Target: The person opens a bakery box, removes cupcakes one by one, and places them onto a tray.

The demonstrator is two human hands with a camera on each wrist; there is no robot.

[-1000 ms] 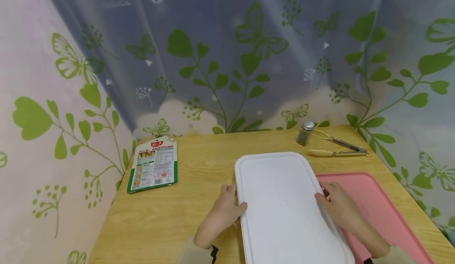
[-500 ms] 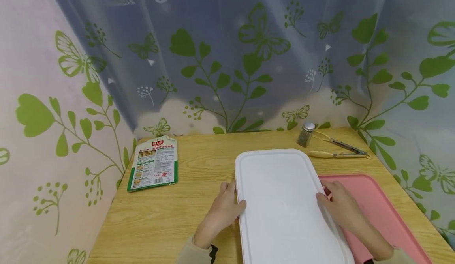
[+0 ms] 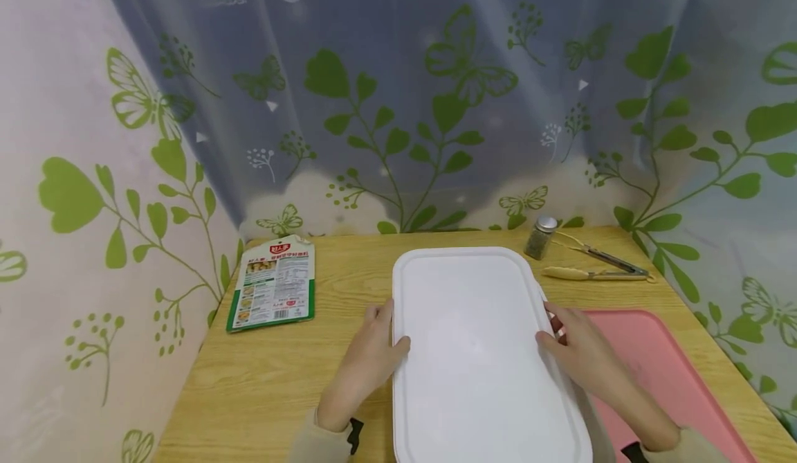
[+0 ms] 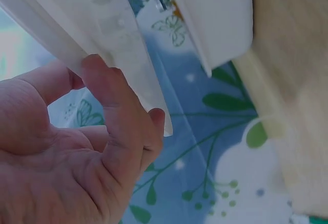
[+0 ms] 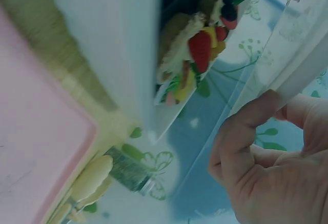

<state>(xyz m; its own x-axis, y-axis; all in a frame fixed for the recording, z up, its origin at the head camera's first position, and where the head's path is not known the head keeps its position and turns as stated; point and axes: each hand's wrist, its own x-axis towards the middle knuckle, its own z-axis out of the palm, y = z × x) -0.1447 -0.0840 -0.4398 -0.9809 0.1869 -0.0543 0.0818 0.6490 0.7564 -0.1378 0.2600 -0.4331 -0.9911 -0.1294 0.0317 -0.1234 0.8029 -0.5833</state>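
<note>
A white rectangular lid point(image 3: 476, 359) is held up between both hands in the head view. My left hand point(image 3: 367, 352) pinches its left edge, thumb on top and fingers underneath. On the opposite edge my right hand point(image 3: 582, 349) grips in the same way. Both wrist views show the lid apart from a white box point(image 4: 223, 19) standing on the table. Inside the box, the right wrist view shows colourful food-like pieces, among them a red strawberry-like one point(image 5: 200, 49) and several yellow, green and dark ones. From the head camera, the lid hides most of the box.
A pink tray point(image 3: 700, 380) lies to the right of the box. Behind it are tongs point(image 3: 598, 273) and a metal-capped spice shaker point(image 3: 539, 238). A green and white printed packet point(image 3: 275, 284) lies at the back left of the wooden table point(image 3: 249, 387). Patterned curtains surround it.
The lid, gripped by both hands, has shifted left and slightly up in the head view, rising from the box. The packet, shaker, tongs and tray stay put while the view shifts slightly.
</note>
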